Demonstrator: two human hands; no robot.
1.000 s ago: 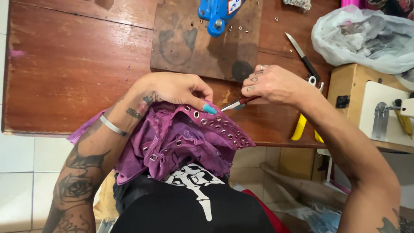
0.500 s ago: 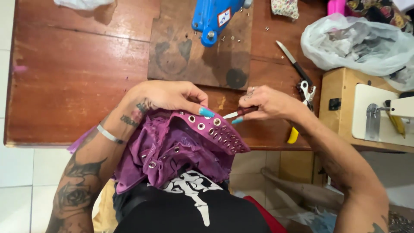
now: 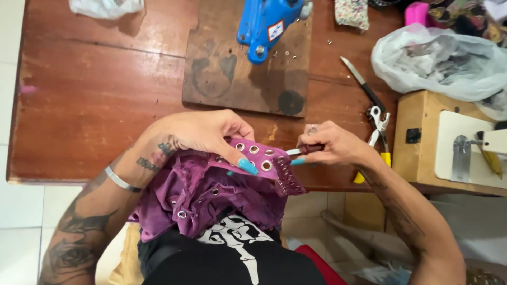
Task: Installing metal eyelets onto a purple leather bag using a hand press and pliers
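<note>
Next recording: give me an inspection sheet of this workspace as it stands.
Surface: worn wooden table with a wooden board on it.
Job's things: purple fabric with metal eyelets; small tool at its edge.
Clutter: blue press, loose eyelets, pliers, plastic bag, sewing machine.
Grippers: left hand pins the fabric; right hand grips the tool.
Cables: nothing seen.
Surroundings: tiled floor at the left.

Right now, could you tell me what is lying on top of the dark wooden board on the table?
On the wooden board stands a blue press tool, with small loose metal eyelets scattered beside it. Whatever sits beneath the tool's base is hidden.
</note>
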